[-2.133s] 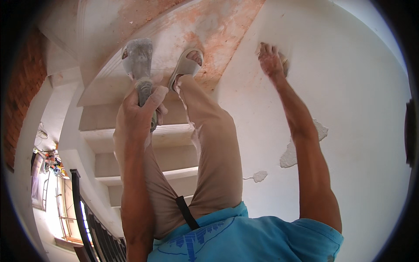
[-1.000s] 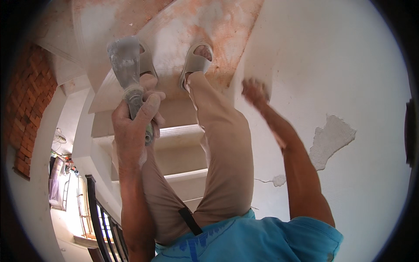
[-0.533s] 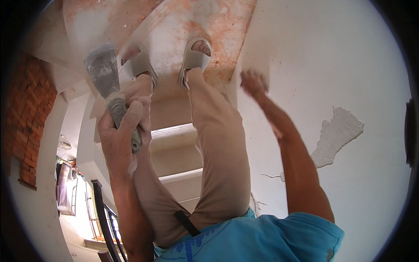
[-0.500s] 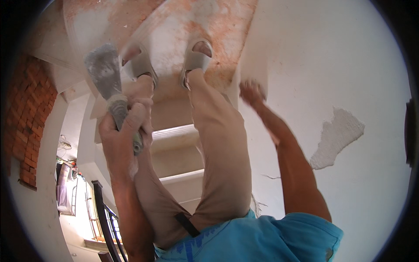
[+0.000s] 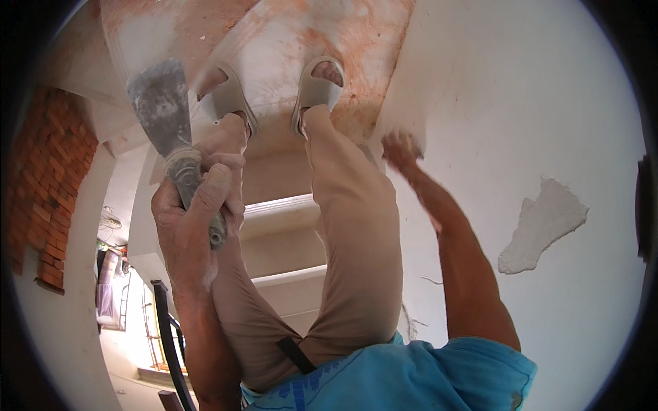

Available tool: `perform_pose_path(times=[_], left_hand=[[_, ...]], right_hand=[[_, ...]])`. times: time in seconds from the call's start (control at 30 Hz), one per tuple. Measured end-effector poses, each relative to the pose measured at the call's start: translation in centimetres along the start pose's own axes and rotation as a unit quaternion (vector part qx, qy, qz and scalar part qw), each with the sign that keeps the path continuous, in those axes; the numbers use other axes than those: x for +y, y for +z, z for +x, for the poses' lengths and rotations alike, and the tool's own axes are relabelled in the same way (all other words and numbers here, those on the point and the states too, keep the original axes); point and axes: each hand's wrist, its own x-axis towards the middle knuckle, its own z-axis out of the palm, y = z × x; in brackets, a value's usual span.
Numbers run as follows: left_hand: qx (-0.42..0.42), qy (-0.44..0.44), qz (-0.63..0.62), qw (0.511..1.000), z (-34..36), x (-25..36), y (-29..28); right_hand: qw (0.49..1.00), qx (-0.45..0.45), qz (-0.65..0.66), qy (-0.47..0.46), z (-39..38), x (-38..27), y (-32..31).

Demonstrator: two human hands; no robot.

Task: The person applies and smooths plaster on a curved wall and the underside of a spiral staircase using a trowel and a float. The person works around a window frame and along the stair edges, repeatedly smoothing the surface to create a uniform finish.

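My left hand (image 5: 192, 219) grips the handle of a dusty metal scraper (image 5: 156, 103), its wide blade pointing upward in the picture, in front of my left leg. My right hand (image 5: 401, 151) is against the white wall (image 5: 500, 116) on the right, blurred, with fingers bent over something pale that I cannot make out. Below and right of it are a rough grey patch (image 5: 538, 222) of bare plaster and small cracks in the wall.
My feet in pale slide sandals (image 5: 315, 89) stand on a stair landing (image 5: 274, 34) stained orange-pink. Steps (image 5: 274, 243) show between my legs. At left are exposed bricks (image 5: 48, 171), a black railing (image 5: 166, 322) and a bright opening with assorted items.
The scraper and my left hand have shifted left. My right hand has dropped from higher on the wall and moved leftward, staying blurred. The plaster patch appears farther right.
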Motion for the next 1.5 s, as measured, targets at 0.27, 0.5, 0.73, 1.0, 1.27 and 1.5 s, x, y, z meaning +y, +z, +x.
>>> perform_pose_path(times=[0.27,0.5,0.73,1.0,1.27,1.5], left_hand=[[0.005,-0.025,-0.009,1.000,-0.1,-0.3,0.8],[0.050,-0.037,-0.034,0.997,-0.8,-1.2,1.8],[0.052,-0.050,-0.019,0.997,0.5,-3.2,1.1],[0.054,-0.018,-0.013,0.998,0.5,-5.2,-0.4],[0.053,-0.007,-0.029,0.998,1.0,-6.3,-1.0],[0.049,-0.026,-0.010,0.998,-0.2,-5.9,-1.4]], right_hand=[[0.984,0.047,0.125,0.118,2.1,9.4,-5.2],[0.990,0.056,0.033,0.123,0.0,13.1,-12.9],[0.991,-0.095,0.019,-0.091,-14.7,3.0,-10.0],[0.991,0.019,-0.085,0.098,-10.0,13.2,-16.2],[0.970,-0.142,0.195,0.021,-20.1,3.7,-10.3],[0.911,-0.024,-0.404,0.074,-12.1,20.1,-24.3]])
